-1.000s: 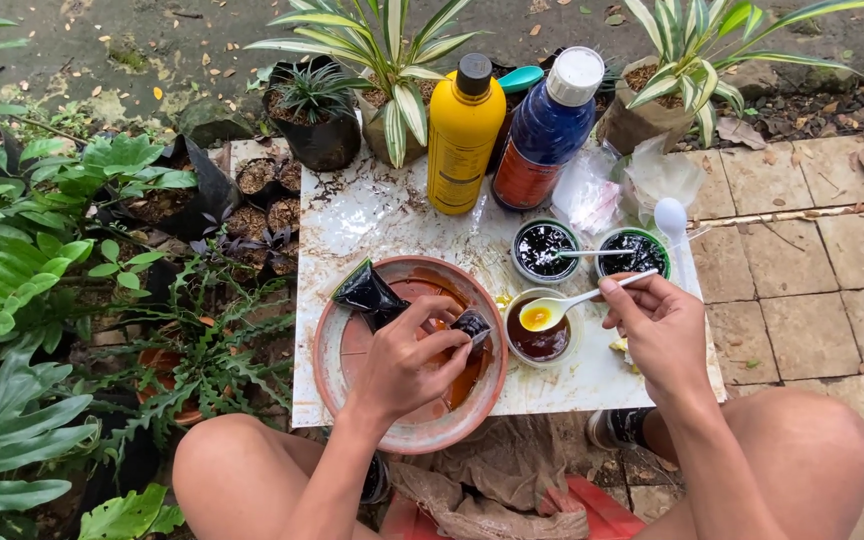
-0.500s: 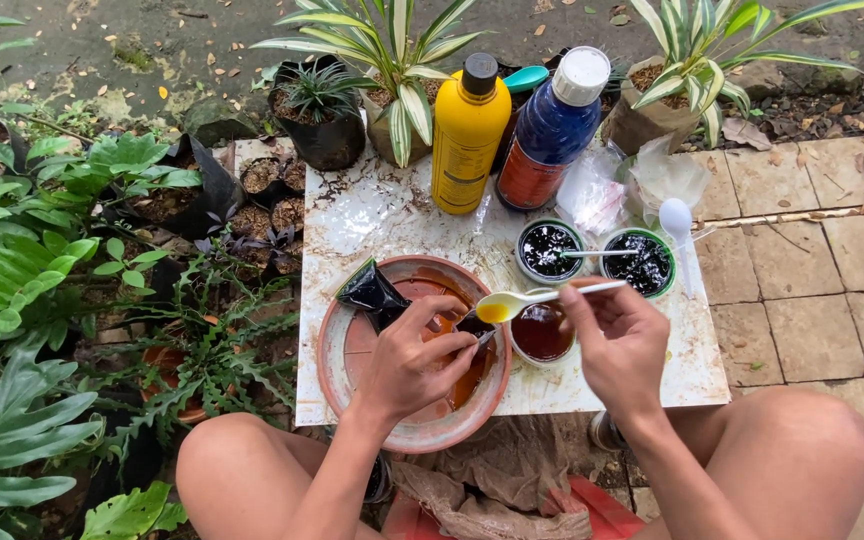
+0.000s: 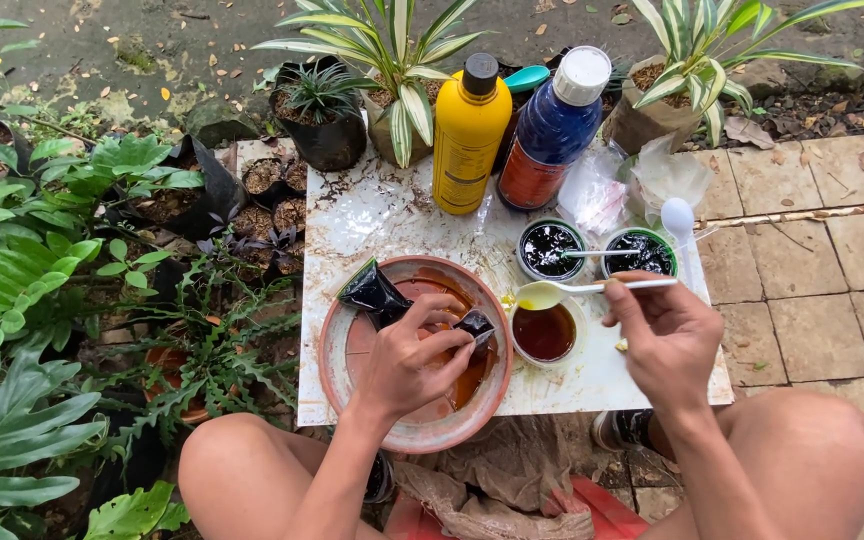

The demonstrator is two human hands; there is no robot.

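My left hand [image 3: 404, 362] rests inside a terracotta bowl [image 3: 336, 350] of brown liquid, pinching a small black plastic piece [image 3: 475, 324]; a black pouch [image 3: 369, 291] lies at the bowl's far rim. My right hand [image 3: 664, 335] grips a white plastic spoon [image 3: 562, 291] filled with yellow liquid. The spoon hovers above a small cup of brown liquid [image 3: 544, 333], just right of the bowl. Everything sits on a white marble slab [image 3: 372, 215].
Behind stand a yellow bottle [image 3: 469, 135], a blue bottle with a white cap [image 3: 552, 130], two small cups of black liquid [image 3: 550, 249] [image 3: 638, 254], another white spoon [image 3: 679, 222] and clear plastic bags [image 3: 664, 175]. Potted plants [image 3: 322, 115] crowd the left and back. Paving stones [image 3: 812, 290] lie right.
My right hand lifted the spoon of yellow liquid from the small cup, swung it left toward the bowl, then back over the cup. My left hand barely moved.
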